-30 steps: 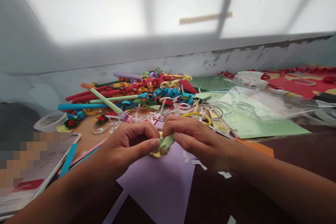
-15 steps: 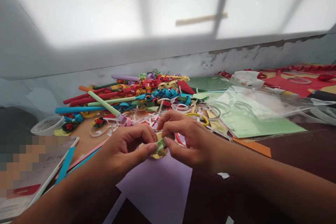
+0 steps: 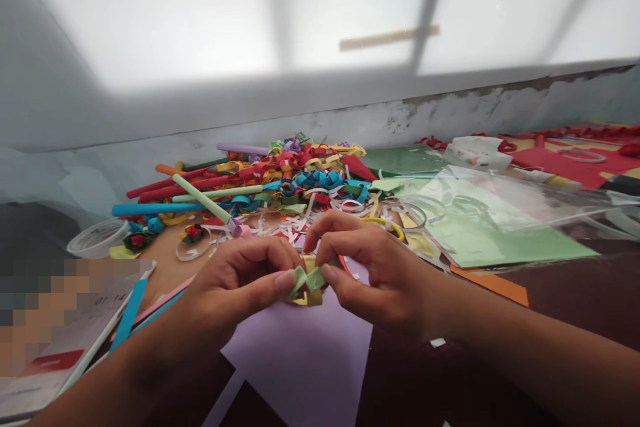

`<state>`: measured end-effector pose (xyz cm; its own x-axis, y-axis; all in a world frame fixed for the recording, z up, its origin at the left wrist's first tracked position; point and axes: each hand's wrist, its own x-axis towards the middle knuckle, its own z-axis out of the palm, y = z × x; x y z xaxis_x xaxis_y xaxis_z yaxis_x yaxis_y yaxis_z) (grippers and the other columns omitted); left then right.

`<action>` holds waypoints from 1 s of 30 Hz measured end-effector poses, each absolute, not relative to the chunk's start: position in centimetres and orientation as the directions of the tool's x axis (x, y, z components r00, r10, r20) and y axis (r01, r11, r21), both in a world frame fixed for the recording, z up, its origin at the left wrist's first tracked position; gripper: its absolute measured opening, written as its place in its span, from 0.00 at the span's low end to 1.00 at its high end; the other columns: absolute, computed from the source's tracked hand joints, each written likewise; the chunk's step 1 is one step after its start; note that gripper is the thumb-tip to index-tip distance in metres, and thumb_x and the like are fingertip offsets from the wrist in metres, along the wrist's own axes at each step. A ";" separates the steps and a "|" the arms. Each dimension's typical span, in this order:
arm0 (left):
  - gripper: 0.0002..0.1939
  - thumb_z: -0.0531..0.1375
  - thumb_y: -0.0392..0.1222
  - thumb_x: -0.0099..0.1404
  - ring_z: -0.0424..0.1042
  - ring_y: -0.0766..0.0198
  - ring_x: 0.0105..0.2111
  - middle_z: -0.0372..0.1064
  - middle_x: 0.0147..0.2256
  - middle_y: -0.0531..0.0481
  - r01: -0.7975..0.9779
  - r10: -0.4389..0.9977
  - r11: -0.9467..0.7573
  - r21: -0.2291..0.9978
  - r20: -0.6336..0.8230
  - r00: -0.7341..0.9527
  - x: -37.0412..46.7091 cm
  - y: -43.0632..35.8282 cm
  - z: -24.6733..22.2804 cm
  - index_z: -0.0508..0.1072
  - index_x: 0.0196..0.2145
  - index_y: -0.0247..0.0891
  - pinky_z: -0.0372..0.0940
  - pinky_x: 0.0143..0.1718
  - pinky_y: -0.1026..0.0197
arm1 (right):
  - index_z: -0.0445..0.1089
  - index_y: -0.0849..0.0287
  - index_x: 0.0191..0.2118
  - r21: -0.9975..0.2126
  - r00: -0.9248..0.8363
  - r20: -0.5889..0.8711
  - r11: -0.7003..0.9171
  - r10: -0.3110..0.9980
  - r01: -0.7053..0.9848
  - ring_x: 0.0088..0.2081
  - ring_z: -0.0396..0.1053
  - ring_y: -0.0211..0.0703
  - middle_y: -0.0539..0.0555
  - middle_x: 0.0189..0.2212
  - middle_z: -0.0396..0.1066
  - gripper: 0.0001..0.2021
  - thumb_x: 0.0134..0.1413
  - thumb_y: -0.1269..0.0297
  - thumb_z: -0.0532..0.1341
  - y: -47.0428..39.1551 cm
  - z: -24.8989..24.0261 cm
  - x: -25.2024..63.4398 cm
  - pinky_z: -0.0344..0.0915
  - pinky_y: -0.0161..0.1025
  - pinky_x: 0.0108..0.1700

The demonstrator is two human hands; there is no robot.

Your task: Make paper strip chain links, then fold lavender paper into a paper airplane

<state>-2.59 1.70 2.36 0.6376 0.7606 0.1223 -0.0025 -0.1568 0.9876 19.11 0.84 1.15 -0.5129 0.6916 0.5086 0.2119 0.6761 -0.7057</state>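
Dark table (image 3: 415, 380) — both hands' fingers (image 3: 273, 285) pinch green paper (image 3: 315, 279).

Pale light fills a broad window (image 3: 190, 20), marked by a short tan strip (image 3: 387, 38), above a wall (image 3: 350, 121) with flaking paint. On the dark table (image 3: 550, 313) beneath, a phone (image 3: 87, 333), its screen partly pixelated, lies at left with a blue strip (image 3: 129, 313) against its edge. Behind it sit a white roll (image 3: 97, 238) and two red paper roses (image 3: 191, 233). Red tubes (image 3: 170, 191) and a blue tube (image 3: 155, 209) lie farther back. At right, clear plastic (image 3: 535, 207) partly covers a green sheet (image 3: 505, 250), orange paper (image 3: 493, 285) showing from below; red paper (image 3: 555, 163) lies beyond.
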 end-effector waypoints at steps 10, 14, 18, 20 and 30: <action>0.09 0.63 0.43 0.68 0.67 0.65 0.35 0.70 0.33 0.51 0.081 0.729 -0.260 0.962 0.141 0.670 -2.6 2.0 1.9 0.74 0.30 0.40 0.62 0.37 0.63 | 0.69 0.58 0.29 -0.718 -0.524 0.486 0.661 0.699 0.216 0.41 0.68 0.43 0.54 0.39 0.68 0.07 0.59 0.68 0.59 0.8 1.1 19.1 0.66 0.42 0.44; 0.11 0.62 0.45 0.68 0.66 0.66 0.33 0.69 0.31 0.53 0.153 0.734 -0.305 0.940 0.130 0.666 -2.3 2.0 2.2 0.72 0.29 0.40 0.61 0.36 0.64 | 0.71 0.59 0.30 -0.711 -0.535 0.468 0.660 0.703 0.245 0.42 0.69 0.43 0.54 0.40 0.68 0.07 0.59 0.69 0.59 0.7 1.1 19.2 0.66 0.43 0.47; 0.14 0.61 0.49 0.68 0.64 0.65 0.31 0.67 0.29 0.53 0.255 0.751 -0.359 0.898 0.116 0.650 -2.2 2.0 2.2 0.70 0.27 0.40 0.60 0.33 0.63 | 0.71 0.59 0.31 -0.706 -0.556 0.454 0.662 0.696 0.252 0.43 0.69 0.43 0.54 0.41 0.68 0.07 0.61 0.68 0.59 0.7 1.1 19.2 0.65 0.43 0.48; 0.14 0.60 0.49 0.69 0.64 0.65 0.31 0.67 0.29 0.53 0.300 0.748 -0.405 0.864 0.125 0.652 -2.3 2.1 2.2 0.70 0.27 0.41 0.60 0.33 0.63 | 0.72 0.59 0.32 -0.707 -0.572 0.446 0.663 0.689 0.247 0.44 0.69 0.43 0.54 0.42 0.68 0.08 0.62 0.68 0.59 0.8 1.1 19.2 0.65 0.43 0.49; 0.13 0.58 0.46 0.70 0.70 0.66 0.32 0.73 0.31 0.54 0.424 0.668 -0.629 0.652 0.175 0.723 -2.9 2.2 2.8 0.72 0.29 0.40 0.63 0.35 0.63 | 0.73 0.60 0.37 -0.672 -0.638 0.417 0.692 0.647 0.263 0.47 0.69 0.41 0.55 0.45 0.66 0.09 0.67 0.71 0.56 0.7 1.3 19.3 0.65 0.42 0.52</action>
